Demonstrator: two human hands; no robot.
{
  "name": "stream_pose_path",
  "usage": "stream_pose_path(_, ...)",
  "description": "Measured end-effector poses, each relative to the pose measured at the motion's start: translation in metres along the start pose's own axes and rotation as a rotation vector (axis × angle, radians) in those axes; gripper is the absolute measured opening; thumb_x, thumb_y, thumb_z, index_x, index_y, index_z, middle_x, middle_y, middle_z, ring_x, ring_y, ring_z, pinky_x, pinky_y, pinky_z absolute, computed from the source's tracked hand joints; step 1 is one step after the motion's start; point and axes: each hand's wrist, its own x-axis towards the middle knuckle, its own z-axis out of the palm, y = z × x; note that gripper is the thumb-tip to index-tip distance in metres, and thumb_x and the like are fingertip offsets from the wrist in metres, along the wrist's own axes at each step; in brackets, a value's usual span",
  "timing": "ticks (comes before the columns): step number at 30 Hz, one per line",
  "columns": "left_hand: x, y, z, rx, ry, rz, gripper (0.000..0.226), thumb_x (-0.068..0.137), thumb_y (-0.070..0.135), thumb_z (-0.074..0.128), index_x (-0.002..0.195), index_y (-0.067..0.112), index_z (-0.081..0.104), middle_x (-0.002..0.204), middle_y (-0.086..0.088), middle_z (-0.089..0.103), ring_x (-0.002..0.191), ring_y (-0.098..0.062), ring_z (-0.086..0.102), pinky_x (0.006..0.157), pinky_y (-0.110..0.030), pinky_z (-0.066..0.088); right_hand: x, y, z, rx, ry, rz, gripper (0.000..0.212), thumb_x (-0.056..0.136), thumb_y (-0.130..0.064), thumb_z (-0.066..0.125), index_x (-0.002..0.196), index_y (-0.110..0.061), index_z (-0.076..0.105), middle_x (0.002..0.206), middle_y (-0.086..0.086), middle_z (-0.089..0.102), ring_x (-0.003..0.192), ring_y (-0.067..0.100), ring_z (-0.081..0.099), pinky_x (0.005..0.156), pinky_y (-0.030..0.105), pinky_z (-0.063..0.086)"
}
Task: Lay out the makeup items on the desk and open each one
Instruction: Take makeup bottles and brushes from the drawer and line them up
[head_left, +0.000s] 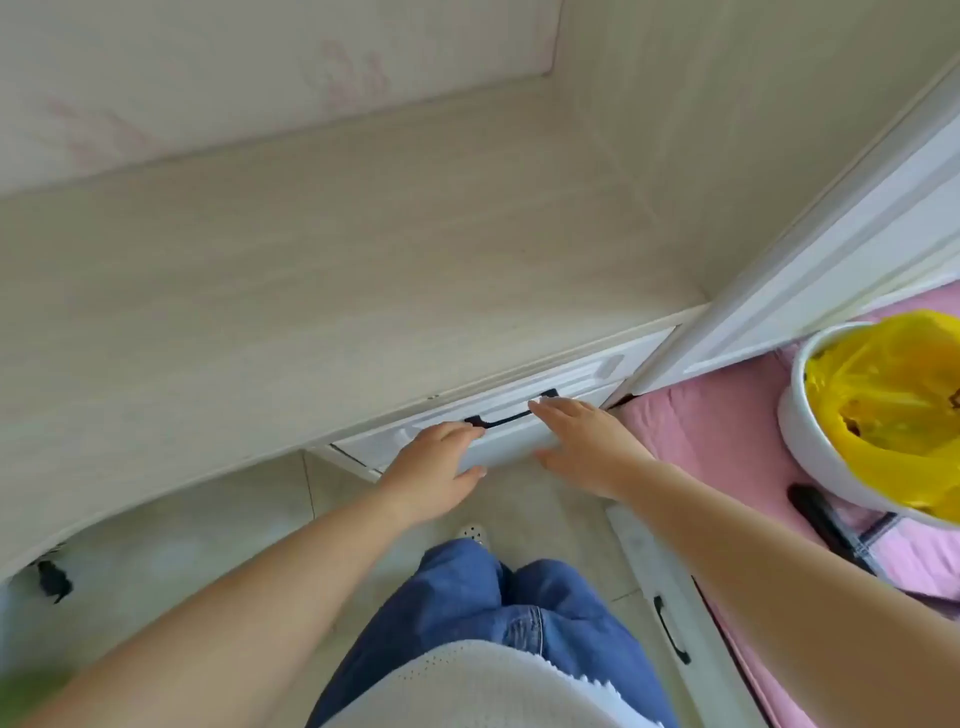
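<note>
I see both hands at the white drawer front under the front edge of the pale wood-grain bench. My left hand lies on the left part of the drawer front, fingers reaching up to the left end of the black handle, thumb spread out below; the grip looks loose, fingers fairly straight and around nothing that I can make out. My right hand rests flat against the right part of the drawer front, fingers straight and pointing left, their tips just below the right end of the handle, thumb spread beneath.

I can find no makeup items in this view; whether they sit in the drawer I cannot tell.

To the right stands a white bin lined with a yellow bag, on a pink surface. Below are blue jeans, a white knitted top and a pale tiled floor.
</note>
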Motion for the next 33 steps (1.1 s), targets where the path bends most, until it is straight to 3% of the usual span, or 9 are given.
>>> stream_pose_path(4,0.018,-0.013,0.02,0.038,0.07,0.091,0.057,0.092,0.035,0.05,0.145,0.022,0.031,0.151,0.006,0.029,0.139,-0.012,0.024,0.109,-0.022,0.018,0.023,0.007,0.025,-0.044,0.069,-0.034,0.062,0.092,-0.041,0.048,0.147,-0.021,0.027,0.154,-0.003,0.027,0.141,0.016,0.023,0.113,0.028,0.014)
stream_pose_path(8,0.037,-0.027,0.044,0.154,0.17,0.226,0.061,0.092,0.032,0.052,0.146,0.018,0.028,0.153,0.001,0.026,0.141,-0.016,0.024,0.114,-0.029,0.021,0.043,0.012,0.053,-0.073,0.188,-0.092,0.056,0.092,-0.038,0.049,0.143,-0.02,0.035,0.15,-0.002,0.035,0.138,0.017,0.029,0.112,0.029,0.018)
stream_pose_path(13,0.051,-0.038,0.076,0.255,0.394,0.348,0.058,0.08,0.027,0.065,0.134,0.011,0.05,0.137,-0.005,0.051,0.127,-0.022,0.042,0.106,-0.035,0.036,0.054,0.013,0.089,-0.017,0.453,-0.105,0.046,0.085,-0.026,0.061,0.129,-0.014,0.055,0.127,0.003,0.058,0.122,0.026,0.049,0.102,0.035,0.035)
stream_pose_path(17,0.058,-0.045,0.09,0.212,0.497,0.368,0.059,0.081,0.028,0.063,0.136,0.011,0.046,0.135,-0.003,0.051,0.128,-0.021,0.04,0.105,-0.033,0.034,0.055,0.009,0.105,0.011,0.66,-0.101,0.039,0.078,-0.014,0.069,0.117,-0.011,0.064,0.113,0.006,0.065,0.111,0.029,0.058,0.092,0.039,0.045)
stream_pose_path(24,0.041,-0.039,0.107,0.238,0.484,0.398,0.063,0.085,0.031,0.06,0.141,0.011,0.039,0.142,-0.003,0.044,0.134,-0.024,0.037,0.108,-0.036,0.035,0.03,0.002,0.119,0.007,0.644,0.01,0.041,0.089,-0.018,0.057,0.13,-0.018,0.055,0.131,-0.001,0.054,0.128,0.019,0.043,0.106,0.036,0.034)
stream_pose_path(33,0.002,-0.024,0.141,0.292,0.434,0.463,0.064,0.089,0.04,0.049,0.146,0.02,0.028,0.151,0.005,0.029,0.139,-0.016,0.021,0.111,-0.029,0.023,-0.03,-0.002,0.15,-0.02,0.699,0.039,0.042,0.085,-0.01,0.06,0.127,-0.016,0.059,0.13,0.004,0.056,0.125,0.024,0.048,0.1,0.042,0.042)
